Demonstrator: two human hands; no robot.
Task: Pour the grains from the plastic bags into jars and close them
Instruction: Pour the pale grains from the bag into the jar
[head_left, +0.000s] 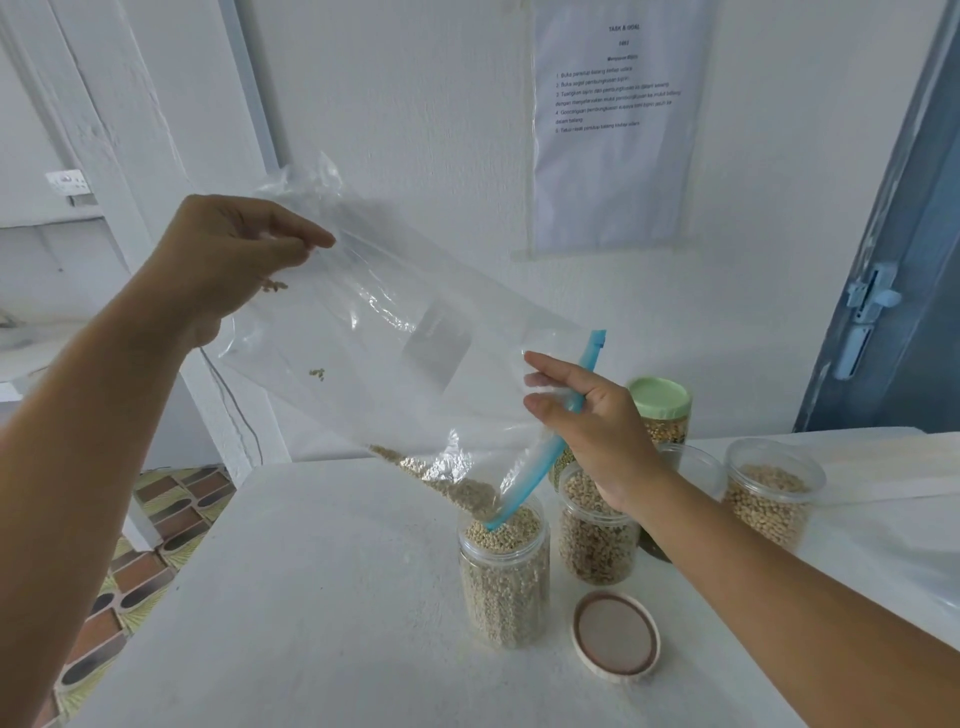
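While our left hand (228, 254) pinches the raised bottom of the plastic bag (395, 332) and our right hand (587, 415) grips its blue zip mouth, the last grains (467, 491) slide into the open jar (504, 571) just below our right hand. That jar looks brimful; we risk spilling onto the worktop (311, 623) if the mouth slips off the rim. Its lid (615, 636) waits beneath our right forearm.

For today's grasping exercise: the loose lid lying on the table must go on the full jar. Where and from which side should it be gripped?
Grip the lid by its outer rim, coming straight down from above. It lies flat with its hollow side up, so the rim is open all round; it probably needs flipping before it goes on the jar.
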